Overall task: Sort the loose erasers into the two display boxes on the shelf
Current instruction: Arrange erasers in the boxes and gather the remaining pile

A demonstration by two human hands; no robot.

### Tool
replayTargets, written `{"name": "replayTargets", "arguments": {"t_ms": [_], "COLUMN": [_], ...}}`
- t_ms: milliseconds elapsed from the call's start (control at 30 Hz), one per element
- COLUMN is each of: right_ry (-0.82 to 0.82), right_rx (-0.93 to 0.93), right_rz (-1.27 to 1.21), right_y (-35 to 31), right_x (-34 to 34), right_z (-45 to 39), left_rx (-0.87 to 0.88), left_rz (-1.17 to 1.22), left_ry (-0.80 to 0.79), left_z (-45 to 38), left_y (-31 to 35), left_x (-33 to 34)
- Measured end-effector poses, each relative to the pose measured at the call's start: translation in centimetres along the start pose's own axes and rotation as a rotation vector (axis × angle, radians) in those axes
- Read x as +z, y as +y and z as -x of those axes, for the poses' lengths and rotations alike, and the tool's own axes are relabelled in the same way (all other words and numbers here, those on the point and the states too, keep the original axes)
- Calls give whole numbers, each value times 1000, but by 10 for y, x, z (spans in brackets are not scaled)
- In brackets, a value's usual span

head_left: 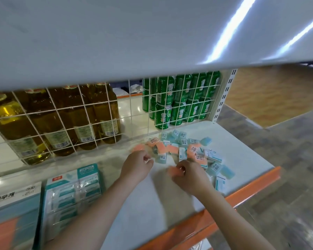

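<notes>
Loose erasers (186, 150), orange, blue and white-sleeved, lie heaped on the white shelf (242, 156), long axes pointing every way. The right hand (190, 175) pinches a blurred orange eraser (173, 171). The left hand (136, 166), at its nine o'clock, has curled fingers; what they hold I cannot tell. At eight o'clock stand two display boxes: the teal box (72, 193) holds wrapped erasers, the white box (13, 210) blue and orange ones.
</notes>
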State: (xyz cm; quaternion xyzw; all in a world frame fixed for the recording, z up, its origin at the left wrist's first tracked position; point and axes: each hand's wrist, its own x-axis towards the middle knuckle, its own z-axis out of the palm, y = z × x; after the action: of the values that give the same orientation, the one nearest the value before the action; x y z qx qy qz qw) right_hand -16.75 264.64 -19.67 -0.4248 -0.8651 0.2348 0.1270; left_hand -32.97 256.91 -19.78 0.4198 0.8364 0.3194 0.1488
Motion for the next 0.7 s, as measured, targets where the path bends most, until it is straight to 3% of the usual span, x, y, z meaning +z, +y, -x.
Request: {"name": "replayTargets", "arguments": {"t_ms": [333, 700], "right_ry": [95, 125], "right_rx": [-2, 1], "right_rz": [-8, -15], "right_y": [25, 26], "right_x": [-24, -26], "right_z": [3, 5], "left_rx": [-75, -51], "left_rz": [83, -57], "left_ry": [105, 114], "left_z": [-8, -17], "left_y": [19, 31], "left_x": [31, 46]}}
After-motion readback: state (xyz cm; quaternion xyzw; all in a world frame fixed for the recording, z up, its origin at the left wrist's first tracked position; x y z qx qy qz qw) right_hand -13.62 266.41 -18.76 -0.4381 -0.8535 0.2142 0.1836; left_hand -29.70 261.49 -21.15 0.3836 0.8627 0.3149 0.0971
